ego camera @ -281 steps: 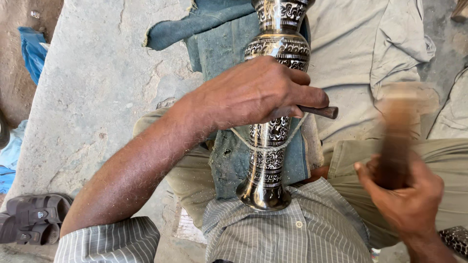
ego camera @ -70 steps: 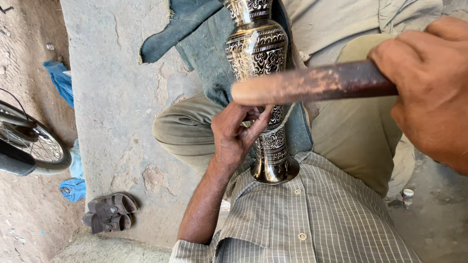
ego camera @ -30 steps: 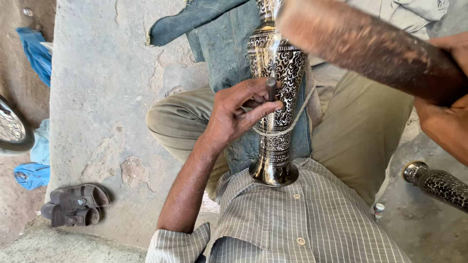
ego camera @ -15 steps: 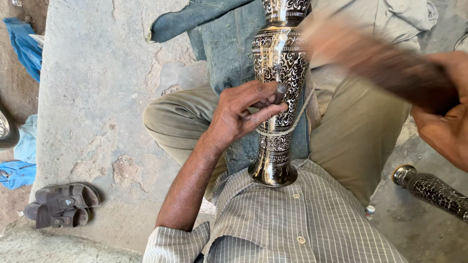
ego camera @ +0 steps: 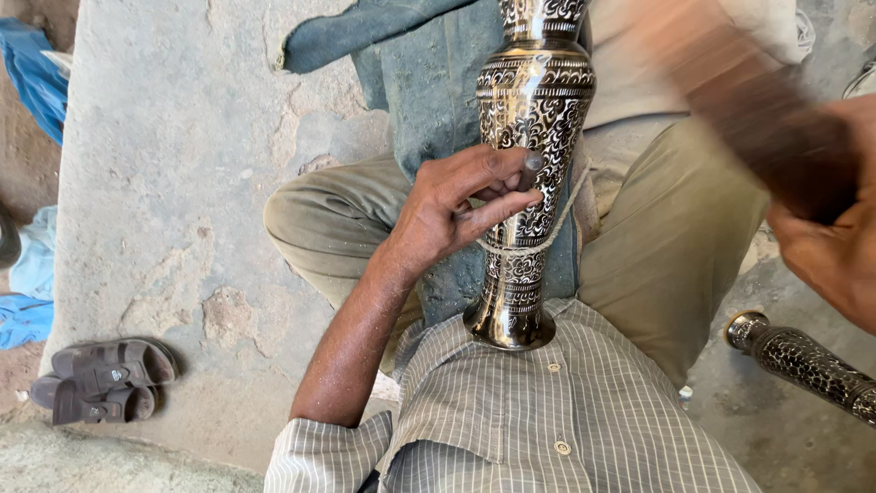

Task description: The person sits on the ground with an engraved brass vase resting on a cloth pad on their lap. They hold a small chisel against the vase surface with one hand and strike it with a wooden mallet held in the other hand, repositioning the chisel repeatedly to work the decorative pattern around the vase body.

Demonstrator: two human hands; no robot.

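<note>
An engraved metal vase (ego camera: 529, 173), black with silver scrollwork, is laid lengthwise along the person's lap, its round foot pressed against the striped shirt (ego camera: 566, 420) and its neck running out of the top of the picture. It is bedded on a blue-grey cloth (ego camera: 429, 82), and a cord (ego camera: 534, 242) is looped around its narrow waist. A small dark punch (ego camera: 529, 169) is pinched against the vase's shoulder by the left hand (ego camera: 447, 210), thumb and forefinger closed on it, the other fingers spread along the metal. The right hand (ego camera: 830, 256) is clenched around a wooden mallet (ego camera: 748, 119), raised and blurred with motion.

A misjudged blow could be landed on the fingers of the left hand, since they lie just beside the punch head. A glancing strike could let the punch skid and the scrollwork be scratched. The vase, being round and only braced by body and cord, could be rolled sideways by an off-centre hit.

Counted: one vase in the lap; a second patterned metal piece (ego camera: 803, 361), only partly seen, lying on the floor at the right; one punch; one mallet; one cord; one cloth under the vase; two sandals (ego camera: 105, 379) on the stone floor (ego camera: 164, 183) at the left; blue fabric (ego camera: 32, 265) at the left edge.
</note>
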